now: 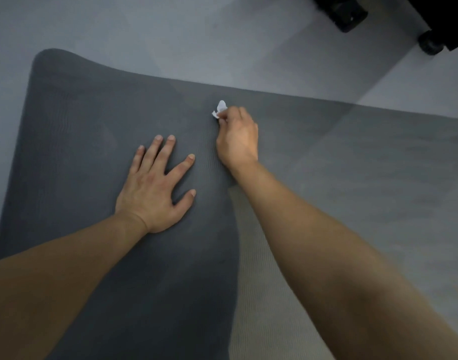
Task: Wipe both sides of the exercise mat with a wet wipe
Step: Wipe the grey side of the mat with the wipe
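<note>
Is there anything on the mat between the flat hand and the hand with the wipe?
No. In the head view, only bare grey mat shows between the flat left hand and the right hand pinching the wipe.

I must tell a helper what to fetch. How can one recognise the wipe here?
A dark grey mat covers the floor. Near its far edge, the right hand pinches the wipe, a small crumpled scrap and the only white thing there.
</note>
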A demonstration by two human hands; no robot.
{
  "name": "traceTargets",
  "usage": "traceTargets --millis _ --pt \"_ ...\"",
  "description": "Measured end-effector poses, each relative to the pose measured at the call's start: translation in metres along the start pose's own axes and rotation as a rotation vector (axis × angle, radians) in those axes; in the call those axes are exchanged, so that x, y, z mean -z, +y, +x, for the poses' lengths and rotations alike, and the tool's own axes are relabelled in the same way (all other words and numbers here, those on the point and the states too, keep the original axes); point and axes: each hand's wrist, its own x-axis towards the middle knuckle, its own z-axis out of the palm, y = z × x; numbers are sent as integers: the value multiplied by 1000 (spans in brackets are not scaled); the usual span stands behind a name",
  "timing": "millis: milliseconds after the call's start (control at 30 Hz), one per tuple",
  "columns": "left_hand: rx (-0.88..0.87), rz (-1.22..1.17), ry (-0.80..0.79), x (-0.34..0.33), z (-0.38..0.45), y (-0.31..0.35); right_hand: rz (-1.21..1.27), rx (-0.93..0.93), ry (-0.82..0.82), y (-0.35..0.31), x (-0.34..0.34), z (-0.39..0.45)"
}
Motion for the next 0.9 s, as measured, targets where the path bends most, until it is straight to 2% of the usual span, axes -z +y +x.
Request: traceTargets --millis 100,267,367,433,500,600,667,767,900 --pt "-6 8 4 -1 -1 0 -89 -2 -31 46 23 6" --pt "1 16 3 0 0 0 -229 -298 81 154 76 -2" --pt "4 21 0 1 0 1 -105 -399 138 153 74 -4" --pt "4 29 -4 0 0 1 25 -360 198 119 58 -7" --pt "2 31 -3 0 0 1 100 -239 197 72 37 -19" --pt "-2 24 13 0 0 1 149 30 80 -8 10 -49" --pt "-7 26 10 0 0 0 110 109 -30 -37 5 -61" --pt "-13 22 11 0 0 0 -20 172 -49 -4 13 -51" --pt "-16 35 -6 0 0 -1 -239 -47 -25 117 58 -51"
